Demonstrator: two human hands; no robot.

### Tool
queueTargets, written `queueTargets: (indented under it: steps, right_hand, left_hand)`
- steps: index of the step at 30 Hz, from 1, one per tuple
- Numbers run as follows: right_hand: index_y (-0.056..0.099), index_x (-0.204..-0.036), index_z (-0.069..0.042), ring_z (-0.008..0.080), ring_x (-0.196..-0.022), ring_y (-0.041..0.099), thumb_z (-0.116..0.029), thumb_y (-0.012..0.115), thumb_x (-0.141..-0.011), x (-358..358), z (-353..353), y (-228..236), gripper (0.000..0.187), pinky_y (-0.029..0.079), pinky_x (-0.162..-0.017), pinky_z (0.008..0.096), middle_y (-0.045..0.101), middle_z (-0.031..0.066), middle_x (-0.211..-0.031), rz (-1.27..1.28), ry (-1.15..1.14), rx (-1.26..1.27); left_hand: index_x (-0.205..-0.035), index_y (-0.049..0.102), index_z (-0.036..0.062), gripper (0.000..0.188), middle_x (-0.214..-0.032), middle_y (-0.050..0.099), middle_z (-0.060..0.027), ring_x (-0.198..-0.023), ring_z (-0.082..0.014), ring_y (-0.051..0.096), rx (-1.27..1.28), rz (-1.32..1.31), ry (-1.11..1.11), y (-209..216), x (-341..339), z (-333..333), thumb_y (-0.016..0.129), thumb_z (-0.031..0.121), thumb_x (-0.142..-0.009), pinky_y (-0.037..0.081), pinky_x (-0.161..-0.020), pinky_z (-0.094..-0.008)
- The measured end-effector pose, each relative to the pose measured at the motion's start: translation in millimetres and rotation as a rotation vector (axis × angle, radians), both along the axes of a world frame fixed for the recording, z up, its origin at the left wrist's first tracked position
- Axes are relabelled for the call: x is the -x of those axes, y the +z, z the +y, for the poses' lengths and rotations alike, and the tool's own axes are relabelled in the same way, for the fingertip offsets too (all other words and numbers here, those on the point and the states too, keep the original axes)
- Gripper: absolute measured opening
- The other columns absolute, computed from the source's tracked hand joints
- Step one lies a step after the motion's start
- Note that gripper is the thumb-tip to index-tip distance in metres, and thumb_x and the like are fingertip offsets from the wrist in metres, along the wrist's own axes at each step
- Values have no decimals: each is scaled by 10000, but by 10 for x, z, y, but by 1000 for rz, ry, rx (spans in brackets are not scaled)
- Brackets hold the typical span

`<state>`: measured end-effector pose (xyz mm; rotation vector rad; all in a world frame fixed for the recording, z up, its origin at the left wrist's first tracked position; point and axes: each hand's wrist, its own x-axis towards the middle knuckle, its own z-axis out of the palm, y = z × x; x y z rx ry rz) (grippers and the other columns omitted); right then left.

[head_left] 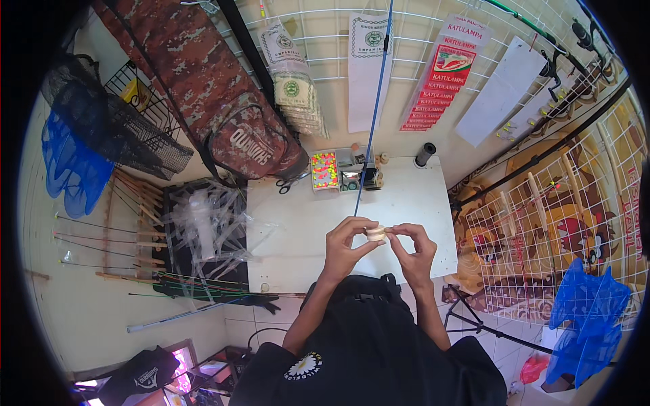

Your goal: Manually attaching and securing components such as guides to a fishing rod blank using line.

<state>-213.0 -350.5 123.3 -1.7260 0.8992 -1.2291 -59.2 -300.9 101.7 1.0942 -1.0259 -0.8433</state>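
Round cream spool [376, 235], 1 pc., held by fingertips over wht. rectangular tabletop [286, 262].

L to R, on my remote feed: blue mesh net [78, 166], far L; red-brown camo fabric bag [193, 71], slanting; heap of clear plastic wrappers [203, 227], just beside tabletop; blk.-handled scissors [284, 187], nr. tabletop's back L corner; tray of small pink-and-yellow pcs. [324, 170], at back; bare L hand [345, 247], thumb & fingers narrowed, pinching spool's L side; bare R hand [413, 252], fingertips narrowed at spool's R edge (I can't tell if gripping spool itself or sth. fine on it); blk. upright cylinder [425, 155], back R; second blue mesh net [588, 318], far R.
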Motion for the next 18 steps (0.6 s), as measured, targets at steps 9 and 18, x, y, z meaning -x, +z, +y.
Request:
queueTargets:
  steps: [9, 18]
  right_hand:
    - [658, -900, -25, 237, -760, 676, 26, 744, -743, 12, -44, 53, 186, 519, -685, 320, 700, 86, -835, 247, -15, 336]
    - [626, -842, -30, 228, -701, 626, 59, 742, -688, -42, -15, 0, 213, 493, -637, 327, 678, 72, -814, 245, -14, 350]
  left_hand:
    - [-1008, 701, 4, 290, -1003, 665, -84, -911, -151, 634, -21, -92, -14, 8, -49, 13, 775, -21, -728, 509, -787, -283]
    - [-1044, 704, 13, 319, -1019, 670, -81, -892, -122, 620, -106, -49, -83, -8, -121, 33, 779, -23, -737, 477, -717, -246]
